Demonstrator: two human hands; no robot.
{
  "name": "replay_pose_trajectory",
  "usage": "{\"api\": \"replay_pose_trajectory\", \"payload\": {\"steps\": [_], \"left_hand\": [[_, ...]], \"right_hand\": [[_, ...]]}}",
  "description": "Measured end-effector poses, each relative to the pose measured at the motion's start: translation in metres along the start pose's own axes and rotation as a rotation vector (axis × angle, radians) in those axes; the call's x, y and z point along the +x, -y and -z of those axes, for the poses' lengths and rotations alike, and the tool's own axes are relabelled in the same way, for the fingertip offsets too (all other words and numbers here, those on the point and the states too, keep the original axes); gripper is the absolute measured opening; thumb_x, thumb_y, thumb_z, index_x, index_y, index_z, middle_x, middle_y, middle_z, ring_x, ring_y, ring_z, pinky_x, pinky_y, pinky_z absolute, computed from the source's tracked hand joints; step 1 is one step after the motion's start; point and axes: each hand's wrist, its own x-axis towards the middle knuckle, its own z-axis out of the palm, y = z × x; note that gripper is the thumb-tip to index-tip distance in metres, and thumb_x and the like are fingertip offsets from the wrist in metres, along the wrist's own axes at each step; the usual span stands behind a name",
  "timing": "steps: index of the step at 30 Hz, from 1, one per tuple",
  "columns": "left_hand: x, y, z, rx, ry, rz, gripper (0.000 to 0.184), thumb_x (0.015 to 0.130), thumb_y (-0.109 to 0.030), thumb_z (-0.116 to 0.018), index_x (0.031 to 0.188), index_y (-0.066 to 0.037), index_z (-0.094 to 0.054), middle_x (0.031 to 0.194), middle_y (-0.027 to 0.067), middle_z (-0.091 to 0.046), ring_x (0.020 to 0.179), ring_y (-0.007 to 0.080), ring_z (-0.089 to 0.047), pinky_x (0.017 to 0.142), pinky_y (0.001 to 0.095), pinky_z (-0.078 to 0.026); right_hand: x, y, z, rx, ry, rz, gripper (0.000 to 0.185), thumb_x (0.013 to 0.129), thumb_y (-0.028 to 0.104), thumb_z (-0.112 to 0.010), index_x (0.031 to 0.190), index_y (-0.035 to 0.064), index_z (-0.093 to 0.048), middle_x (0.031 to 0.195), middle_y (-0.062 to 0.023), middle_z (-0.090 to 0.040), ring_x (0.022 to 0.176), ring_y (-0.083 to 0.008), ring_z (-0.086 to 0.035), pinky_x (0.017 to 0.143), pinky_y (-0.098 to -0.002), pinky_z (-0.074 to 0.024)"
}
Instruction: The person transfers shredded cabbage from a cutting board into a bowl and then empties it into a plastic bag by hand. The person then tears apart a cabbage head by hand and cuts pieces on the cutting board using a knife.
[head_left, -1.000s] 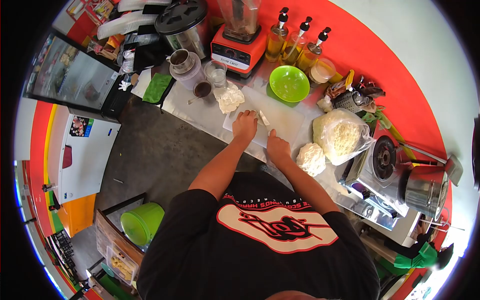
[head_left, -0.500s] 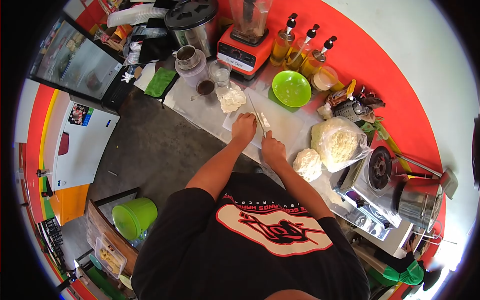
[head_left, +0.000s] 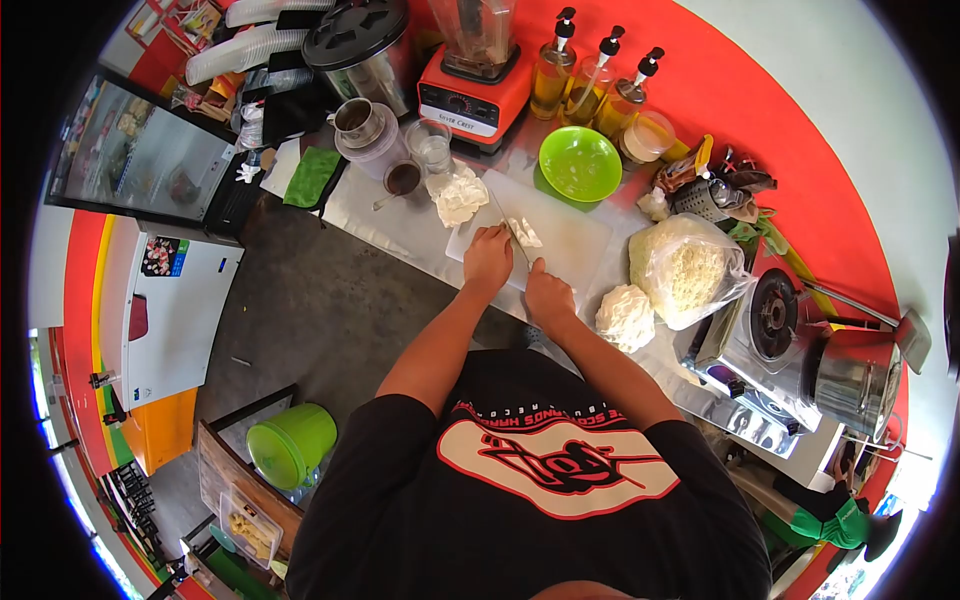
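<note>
A white cutting board (head_left: pixel 575 240) lies on the metal counter, with pale sliced pieces (head_left: pixel 525 233) near its middle. My right hand (head_left: pixel 549 294) is closed around the handle of a knife (head_left: pixel 508 222), whose blade lies slantwise beside the slices. Close to the blade, my left hand (head_left: pixel 488 258) has its fingers bent together at the board; what they press on is too small to make out. A crumpled pale wrapping (head_left: pixel 459 196) sits past the board's left corner. On the right are a pale lump (head_left: pixel 626 318) and a clear bag of grated pale food (head_left: pixel 688 270).
Behind the board stand a green bowl (head_left: pixel 580 164), oil bottles (head_left: pixel 590 85) and a red blender (head_left: pixel 473 95). Glasses (head_left: pixel 430 147) and a dark-filled cup (head_left: pixel 402 178) are at the left. A stove (head_left: pixel 762 330) with a pot is at the right. Another person (head_left: pixel 840 522) is far right.
The knife blade has shifted slightly across the pale food beside my left hand. More slices lie to the right of the blade than a second ago. The camera view has moved a little.
</note>
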Motion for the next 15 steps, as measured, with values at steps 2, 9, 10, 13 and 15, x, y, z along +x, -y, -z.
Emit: {"api": "replay_pose_trajectory", "payload": {"steps": [2,9,10,13,15], "left_hand": [[-0.001,0.001,0.000,-0.032,-0.008,0.000,0.013,0.089,-0.011,-0.063,0.099,-0.006,-0.070,0.100,0.0069,-0.069,0.103,0.0300,-0.062,0.083,0.0436,-0.056],[-0.001,0.001,0.000,-0.078,-0.115,0.021,0.017,0.087,-0.008,-0.067,0.104,-0.006,-0.069,0.109,0.0081,-0.065,0.107,0.0328,-0.058,0.091,0.0432,-0.052],[-0.001,0.002,0.001,-0.100,-0.106,0.032,0.018,0.087,-0.008,-0.067,0.105,-0.005,-0.069,0.111,0.0085,-0.064,0.107,0.0330,-0.057,0.091,0.0436,-0.052],[-0.003,0.004,0.002,-0.119,-0.097,0.052,0.021,0.085,-0.007,-0.069,0.106,-0.005,-0.070,0.112,0.0105,-0.063,0.107,0.0345,-0.057,0.092,0.0441,-0.050],[-0.001,0.006,0.002,-0.120,-0.099,0.053,0.023,0.083,-0.006,-0.070,0.106,-0.005,-0.070,0.111,0.0122,-0.063,0.106,0.0358,-0.058,0.094,0.0443,-0.049]], "right_hand": [[0.005,0.006,0.003,-0.030,0.002,-0.001,0.025,0.106,0.026,-0.041,0.112,0.0012,-0.042,0.090,-0.0243,-0.072,0.085,-0.0405,-0.073,0.076,-0.0479,-0.0590],[0.015,0.011,0.007,-0.030,-0.017,-0.013,0.024,0.105,0.023,-0.042,0.113,0.0006,-0.042,0.092,-0.0244,-0.072,0.086,-0.0405,-0.073,0.076,-0.0478,-0.0593],[0.014,0.009,0.007,-0.028,-0.021,-0.003,0.025,0.105,0.024,-0.042,0.113,0.0006,-0.042,0.092,-0.0245,-0.072,0.086,-0.0412,-0.073,0.076,-0.0491,-0.0589],[0.000,0.005,0.008,-0.008,-0.027,0.011,0.028,0.105,0.027,-0.043,0.113,0.0008,-0.043,0.093,-0.0253,-0.072,0.088,-0.0431,-0.072,0.079,-0.0517,-0.0577],[-0.007,0.007,0.014,0.008,-0.039,0.012,0.029,0.105,0.029,-0.044,0.114,0.0010,-0.043,0.093,-0.0260,-0.072,0.089,-0.0443,-0.072,0.081,-0.0531,-0.0569]]}}
